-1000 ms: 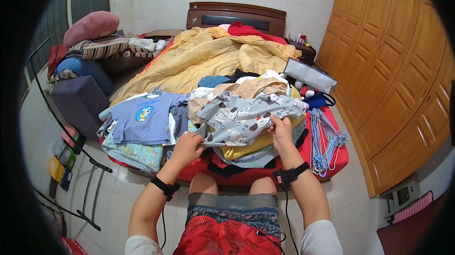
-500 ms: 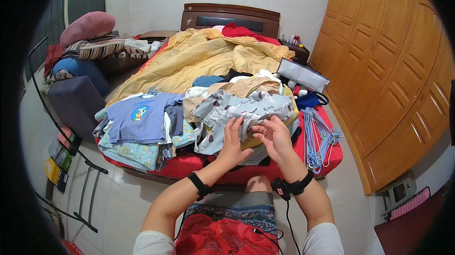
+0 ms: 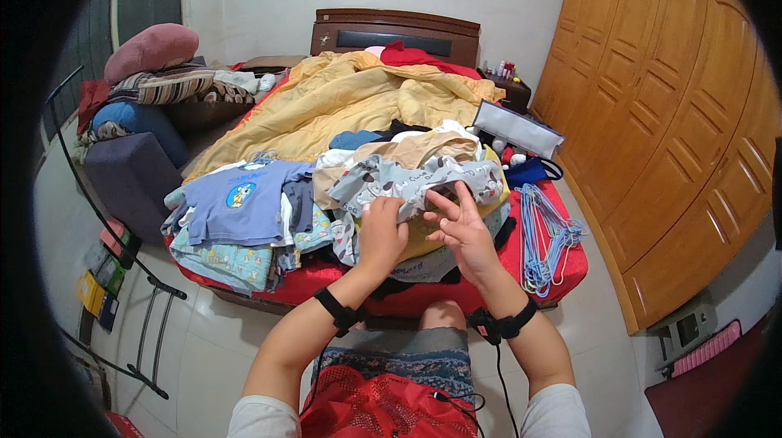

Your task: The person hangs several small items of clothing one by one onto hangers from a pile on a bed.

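Observation:
A light grey garment point(image 3: 371, 180) with a cartoon dog print lies bunched across a heap of clothes at the foot of the bed. My left hand point(image 3: 383, 230) is closed on its near edge, fingertips turned away from view. To the right, my right hand point(image 3: 468, 238) has its fingers spread, the index and middle fingers reaching to a dark opening in the cloth. Under the garment are yellow cloth point(image 3: 419, 238) and beige cloth point(image 3: 432, 147). A blue T-shirt point(image 3: 244, 206) with a cartoon print lies flat on a clothes pile to the left.
Blue hangers point(image 3: 546, 234) lie bundled on the red sheet at the right corner. Behind them are a grey-white box point(image 3: 519, 130) and a dark blue strap item point(image 3: 533, 171). A yellow quilt point(image 3: 350, 104) covers the bed. A black metal frame point(image 3: 98, 214) stands left; wooden wardrobes point(image 3: 652, 104) line the right.
The near part of the grey garment has been gathered up and away, baring more yellow cloth. My left hand has moved slightly left and closed on it; my right hand's fingers have spread.

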Tool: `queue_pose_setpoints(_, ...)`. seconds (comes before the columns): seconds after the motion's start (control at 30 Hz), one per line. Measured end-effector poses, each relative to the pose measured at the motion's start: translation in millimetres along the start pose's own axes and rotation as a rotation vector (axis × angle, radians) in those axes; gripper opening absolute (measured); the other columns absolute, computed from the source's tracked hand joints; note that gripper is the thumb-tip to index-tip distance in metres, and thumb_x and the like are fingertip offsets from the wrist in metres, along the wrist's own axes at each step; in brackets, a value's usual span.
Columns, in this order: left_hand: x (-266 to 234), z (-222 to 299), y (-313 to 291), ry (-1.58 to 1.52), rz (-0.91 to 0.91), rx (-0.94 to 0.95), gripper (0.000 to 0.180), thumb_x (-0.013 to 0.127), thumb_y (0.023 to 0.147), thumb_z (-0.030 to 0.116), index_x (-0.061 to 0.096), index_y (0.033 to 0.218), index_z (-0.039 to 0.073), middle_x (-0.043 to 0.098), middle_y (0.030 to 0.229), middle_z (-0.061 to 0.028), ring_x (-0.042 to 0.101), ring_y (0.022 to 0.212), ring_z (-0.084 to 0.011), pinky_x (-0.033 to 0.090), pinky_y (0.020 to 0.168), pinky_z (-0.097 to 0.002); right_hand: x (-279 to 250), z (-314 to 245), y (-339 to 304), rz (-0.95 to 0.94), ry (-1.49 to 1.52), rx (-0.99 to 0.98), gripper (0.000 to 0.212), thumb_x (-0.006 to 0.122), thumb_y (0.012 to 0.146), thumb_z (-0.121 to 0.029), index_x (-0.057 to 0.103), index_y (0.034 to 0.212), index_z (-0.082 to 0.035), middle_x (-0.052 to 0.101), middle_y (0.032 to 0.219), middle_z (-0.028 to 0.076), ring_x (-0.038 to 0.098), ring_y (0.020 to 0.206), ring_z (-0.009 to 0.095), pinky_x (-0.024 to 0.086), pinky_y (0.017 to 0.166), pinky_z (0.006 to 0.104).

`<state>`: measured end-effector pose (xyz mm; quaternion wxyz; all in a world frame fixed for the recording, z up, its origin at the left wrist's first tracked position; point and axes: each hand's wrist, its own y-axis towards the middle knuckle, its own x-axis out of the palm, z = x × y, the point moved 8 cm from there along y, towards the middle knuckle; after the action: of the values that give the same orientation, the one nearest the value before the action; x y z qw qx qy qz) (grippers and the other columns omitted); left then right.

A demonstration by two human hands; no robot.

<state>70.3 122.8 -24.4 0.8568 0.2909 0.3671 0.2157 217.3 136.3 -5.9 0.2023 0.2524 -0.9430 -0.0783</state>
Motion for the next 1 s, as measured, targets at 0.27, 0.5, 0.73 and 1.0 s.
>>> queue_pose_setpoints(0.27, -19.8, -14.9, 2.6, -0.325, -0.119, -0.231, 0.019, 0.066, 0.078, 0.007, 0.062, 0.096, 0.002, 0.067, 0.086, -0.0187, 0.065, 0.082, -0.0362, 0.05, 0.072, -0.0402, -17.0, -10.1, 0.3, 0.076, -0.839, -0.383, 0.088, 0.054, 0.081, 0.0, 0.007, 0.155, -0.01, 0.047, 0.141, 0.019, 0.048, 0.117, 0.03, 0.035, 0.104, 0.0398)
queue_pose_setpoints(0.5, -20.1, -46.9, -3.4, -0.524, -0.292, -0.463, 0.02, 0.062, 0.085, 0.009, 0.057, 0.104, 0.002, 0.065, 0.078, -0.0117, 0.062, 0.06, -0.016, 0.048, 0.052, -0.0328, -23.5, -15.5, -8.6, 0.318, -1.613, -0.432, 0.088, 0.069, 0.073, -0.011, 0.025, 0.149, -0.012, 0.043, 0.136, 0.017, 0.034, 0.129, 0.043, 0.029, 0.106, 0.0517)
queue_pose_setpoints(0.73, -49.0, -18.9, 5.1, -0.197, -0.219, -0.065, 0.029, 0.066, 0.084, 0.018, 0.056, 0.109, 0.007, 0.065, 0.087, -0.0174, 0.064, 0.079, -0.0332, 0.05, 0.071, -0.0403, -31.9, -28.9, -8.5, 0.296, -1.814, -0.729, 0.064, 0.066, 0.073, -0.004, 0.044, 0.133, -0.008, 0.053, 0.111, 0.015, 0.05, 0.11, 0.036, 0.041, 0.09, 0.0465)
queue_pose_setpoints(1.0, -52.4, -7.3, 1.5, -0.012, -0.286, 0.106, 0.028, 0.07, 0.082, 0.021, 0.065, 0.109, 0.013, 0.059, 0.081, -0.0128, 0.06, 0.082, -0.0341, 0.048, 0.072, -0.0422, -26.5, -46.1, -10.1, 0.298, -1.703, -0.76, 0.043, 0.057, 0.077, 0.002, 0.053, 0.12, -0.004, 0.052, 0.09, 0.015, 0.055, 0.085, 0.035, 0.046, 0.074, 0.0428)
